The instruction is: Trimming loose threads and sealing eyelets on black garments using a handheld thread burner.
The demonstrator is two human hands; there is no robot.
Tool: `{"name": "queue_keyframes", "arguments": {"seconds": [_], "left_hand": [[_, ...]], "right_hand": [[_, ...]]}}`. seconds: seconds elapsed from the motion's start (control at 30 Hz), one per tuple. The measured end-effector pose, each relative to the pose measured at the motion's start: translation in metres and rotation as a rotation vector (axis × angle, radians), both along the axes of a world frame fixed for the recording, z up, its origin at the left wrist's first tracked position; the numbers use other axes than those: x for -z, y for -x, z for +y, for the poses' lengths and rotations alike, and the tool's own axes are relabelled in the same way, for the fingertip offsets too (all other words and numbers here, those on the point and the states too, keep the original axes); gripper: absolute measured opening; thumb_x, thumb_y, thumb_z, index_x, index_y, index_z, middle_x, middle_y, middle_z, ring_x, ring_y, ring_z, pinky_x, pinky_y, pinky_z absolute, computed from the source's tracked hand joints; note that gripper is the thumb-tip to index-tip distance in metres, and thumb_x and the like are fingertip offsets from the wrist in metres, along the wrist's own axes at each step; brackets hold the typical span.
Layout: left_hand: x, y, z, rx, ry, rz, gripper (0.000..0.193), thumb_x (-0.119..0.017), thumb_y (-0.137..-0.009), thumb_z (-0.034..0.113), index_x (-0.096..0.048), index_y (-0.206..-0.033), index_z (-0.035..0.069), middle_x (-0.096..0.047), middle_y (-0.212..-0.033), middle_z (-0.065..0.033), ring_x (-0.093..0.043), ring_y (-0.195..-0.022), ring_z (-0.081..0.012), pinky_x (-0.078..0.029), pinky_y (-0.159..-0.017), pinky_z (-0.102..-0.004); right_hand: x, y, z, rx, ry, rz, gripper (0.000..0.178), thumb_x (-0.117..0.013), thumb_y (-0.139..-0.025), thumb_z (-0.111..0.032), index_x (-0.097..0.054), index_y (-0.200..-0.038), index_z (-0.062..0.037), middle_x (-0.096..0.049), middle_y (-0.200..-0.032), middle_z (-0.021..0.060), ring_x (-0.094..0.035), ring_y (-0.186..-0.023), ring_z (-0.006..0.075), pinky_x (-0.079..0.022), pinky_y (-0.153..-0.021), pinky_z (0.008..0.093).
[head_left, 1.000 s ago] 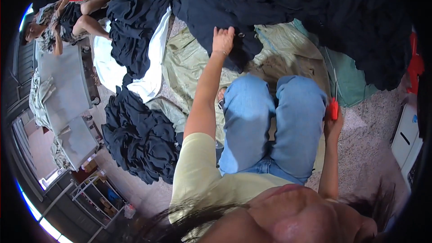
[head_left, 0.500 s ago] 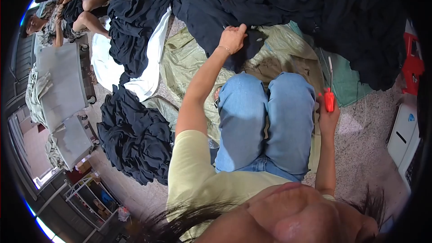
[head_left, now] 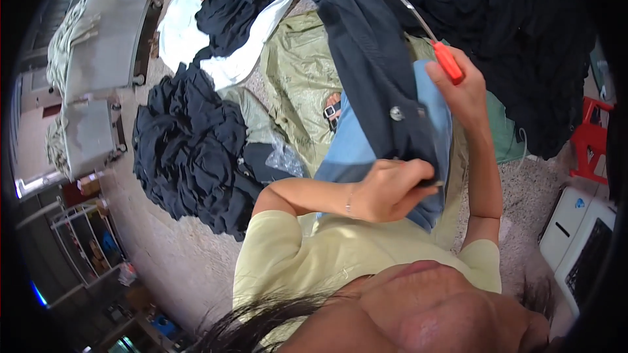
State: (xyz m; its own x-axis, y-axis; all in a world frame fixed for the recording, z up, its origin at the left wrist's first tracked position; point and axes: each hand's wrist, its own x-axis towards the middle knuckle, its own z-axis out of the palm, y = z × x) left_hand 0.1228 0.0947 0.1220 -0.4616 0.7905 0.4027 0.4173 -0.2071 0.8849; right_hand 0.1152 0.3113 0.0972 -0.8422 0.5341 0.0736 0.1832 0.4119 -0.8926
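My left hand [head_left: 392,191] is closed on the end of a black garment [head_left: 376,59], stretched across my jeans from the far dark pile. Near that end a round, shiny button [head_left: 396,113] shows on the cloth. My right hand [head_left: 468,98] is raised beside the garment's right edge, with its fingers closed round a red-handled tool [head_left: 447,62]. The tool's long, thin metal shaft points up and to the left; I cannot tell what kind its tip is. My fingers hide the garment's very end.
A large heap of dark cloth [head_left: 523,39] lies ahead and to the right. Another dark pile [head_left: 190,150] sits at left, near a white cloth [head_left: 245,68]. Olive sheeting [head_left: 297,52] covers the floor. A red stool [head_left: 592,137], white box [head_left: 569,222] and grey carts [head_left: 108,39] stand around; a person sits far left.
My left hand has pulled the black garment from the far pile back over my lap. My right hand has risen with the red-handled tool, inward toward the garment.
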Motion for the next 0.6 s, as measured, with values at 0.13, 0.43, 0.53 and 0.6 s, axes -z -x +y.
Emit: {"name": "queue_keyframes", "arguments": {"seconds": [0.13,0.43,0.53,0.6], "left_hand": [[0.007,-0.032,-0.009,-0.044,0.012,-0.05,0.02,-0.071,-0.086,0.008,-0.055,-0.098,0.003,-0.06,-0.076,-0.0135,-0.062,-0.064,-0.035,-0.049,-0.054,-0.0407],[0.097,0.065,-0.01,-0.639,-0.048,0.124,0.023,-0.066,-0.076,0.008,-0.061,-0.099,0.008,-0.062,-0.093,-0.0114,-0.061,-0.084,-0.0296,-0.05,-0.072,-0.0388],[0.126,0.127,0.003,-0.589,-0.012,0.397,0.036,-0.062,-0.07,0.004,-0.058,-0.106,0.006,-0.055,-0.107,-0.0168,-0.052,-0.106,-0.0381,-0.044,-0.093,-0.0469],[0.132,0.156,0.013,-0.464,0.009,0.397,0.036,-0.063,-0.071,0.003,-0.054,-0.106,0.004,-0.052,-0.112,-0.0166,-0.052,-0.106,-0.0389,-0.044,-0.092,-0.047]], "right_hand": [[-0.048,0.002,-0.076,-0.289,0.125,-0.366,0.072,-0.088,-0.069,-0.041,-0.059,-0.128,-0.0114,-0.068,-0.086,0.01,-0.064,-0.059,0.0161,-0.05,-0.058,0.0319],[0.059,-0.009,-0.031,-0.335,0.05,0.067,0.052,-0.056,-0.079,0.008,-0.053,-0.131,0.0024,-0.059,-0.121,0.0119,-0.056,-0.117,0.0222,-0.042,-0.103,0.0337],[-0.005,-0.001,-0.075,-0.377,0.04,0.141,0.049,-0.053,-0.081,0.011,-0.051,-0.13,0.0053,-0.058,-0.124,0.0141,-0.055,-0.118,0.0229,-0.04,-0.105,0.033],[-0.052,0.001,-0.097,-0.438,-0.032,0.149,0.046,-0.052,-0.082,0.011,-0.051,-0.127,0.0067,-0.058,-0.124,0.0144,-0.056,-0.118,0.0228,-0.041,-0.103,0.0328]]}}
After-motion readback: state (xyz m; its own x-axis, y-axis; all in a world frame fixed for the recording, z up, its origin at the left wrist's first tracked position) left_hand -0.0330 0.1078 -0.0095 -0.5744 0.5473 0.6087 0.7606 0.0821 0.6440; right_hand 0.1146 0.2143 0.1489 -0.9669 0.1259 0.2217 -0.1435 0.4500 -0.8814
